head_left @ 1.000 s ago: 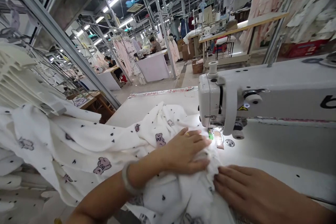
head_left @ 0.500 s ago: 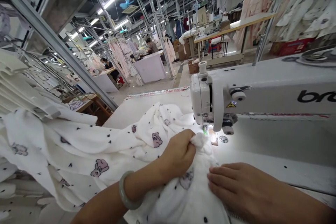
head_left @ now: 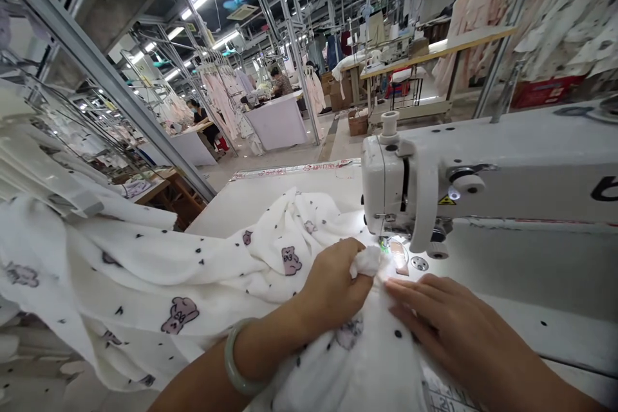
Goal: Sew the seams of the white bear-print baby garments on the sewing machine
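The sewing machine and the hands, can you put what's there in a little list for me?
Left hand: pinching bunched cloth
Right hand: fingers on the cloth's edge
Cloth: white, with bears and dark specks
Sewing machine: white, light on by the needle
Bangle: pale green, on the left wrist

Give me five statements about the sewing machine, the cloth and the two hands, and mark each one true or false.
1. The left hand grips a bunched bit of the cloth. True.
2. The bracelet is on the right wrist. False: it is on the left.
3. The cloth has bear prints. True.
4. The spot under the head of the sewing machine is dark. False: it is brightly lit.
5. The right hand is a closed fist. False: its fingers are extended.
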Demonstrator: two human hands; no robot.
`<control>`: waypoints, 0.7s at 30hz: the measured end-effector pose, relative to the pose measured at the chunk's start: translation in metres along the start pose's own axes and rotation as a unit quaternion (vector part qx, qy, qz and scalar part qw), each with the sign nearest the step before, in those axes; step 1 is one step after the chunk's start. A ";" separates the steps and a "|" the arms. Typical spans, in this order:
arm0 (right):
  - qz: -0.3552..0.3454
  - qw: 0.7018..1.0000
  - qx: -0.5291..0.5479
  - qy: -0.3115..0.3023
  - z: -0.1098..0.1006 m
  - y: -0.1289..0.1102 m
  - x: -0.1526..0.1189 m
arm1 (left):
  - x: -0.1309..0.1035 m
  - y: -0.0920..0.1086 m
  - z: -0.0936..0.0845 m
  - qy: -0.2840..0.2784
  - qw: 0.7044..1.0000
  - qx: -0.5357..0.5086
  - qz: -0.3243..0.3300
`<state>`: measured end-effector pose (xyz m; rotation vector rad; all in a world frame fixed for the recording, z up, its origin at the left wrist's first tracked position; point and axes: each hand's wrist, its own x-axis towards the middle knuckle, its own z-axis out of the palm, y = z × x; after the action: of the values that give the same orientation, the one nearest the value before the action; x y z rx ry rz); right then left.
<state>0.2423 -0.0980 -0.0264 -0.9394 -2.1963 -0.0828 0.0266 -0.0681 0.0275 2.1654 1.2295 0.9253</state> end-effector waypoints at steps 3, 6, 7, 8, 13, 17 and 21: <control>-0.036 0.999 0.016 -0.034 -0.001 0.003 0.004 | -0.002 -0.002 -0.001 0.004 0.999 0.017 0.038; -0.058 0.994 0.025 -0.089 -0.003 0.007 0.009 | -0.004 -0.005 -0.002 -0.051 0.997 0.023 0.059; -0.062 0.992 0.029 -0.102 -0.004 0.008 0.010 | -0.004 -0.005 -0.002 -0.076 0.994 0.032 0.066; -0.067 0.991 0.033 -0.112 -0.004 0.009 0.012 | -0.005 -0.006 -0.003 -0.100 0.991 0.048 0.074; -0.110 0.989 0.041 -0.088 -0.010 0.008 0.015 | -0.010 -0.011 -0.002 -0.151 0.973 0.144 0.102; -0.098 0.991 0.041 -0.077 -0.012 0.004 0.014 | -0.011 -0.017 0.003 -0.157 0.956 0.177 0.174; -0.090 0.993 0.029 -0.069 -0.010 0.008 0.012 | -0.001 -0.023 0.008 -0.175 0.931 0.228 0.223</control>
<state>0.2483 -0.0881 -0.0135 -0.7328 -2.3954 -0.0396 0.0196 -0.0581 0.0062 2.9037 0.8442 0.3881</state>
